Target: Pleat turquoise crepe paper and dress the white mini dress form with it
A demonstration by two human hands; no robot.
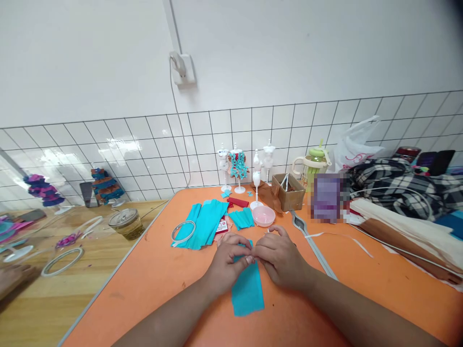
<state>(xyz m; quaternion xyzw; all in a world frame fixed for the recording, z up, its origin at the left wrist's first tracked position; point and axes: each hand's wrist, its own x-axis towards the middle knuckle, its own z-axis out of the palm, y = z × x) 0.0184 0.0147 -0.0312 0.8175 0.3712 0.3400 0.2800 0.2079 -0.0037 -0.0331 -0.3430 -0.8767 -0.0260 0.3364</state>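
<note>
A strip of turquoise crepe paper [248, 289] lies on the orange table [152, 299] in front of me. Over its far part, my left hand [231, 262] and my right hand [277, 258] meet at the fingertips. Both hands have their fingers pinched together; whatever is between them is too small or hidden to name. Beyond my left hand are larger turquoise sheets [208, 221] with a tape roll [183, 232] on top. A folded turquoise piece [242, 219] sits beside a pink bowl [264, 216].
Small white mannequins [256, 178] stand at the back, one dressed in turquoise bits [238, 165]. Right of them are a cardboard box [288, 192], a green-lidded bottle [316, 164] and plaid cloth [390, 183]. A lidded glass jar [126, 224] stands on the wooden table at left; another person's hand [14, 279] rests there.
</note>
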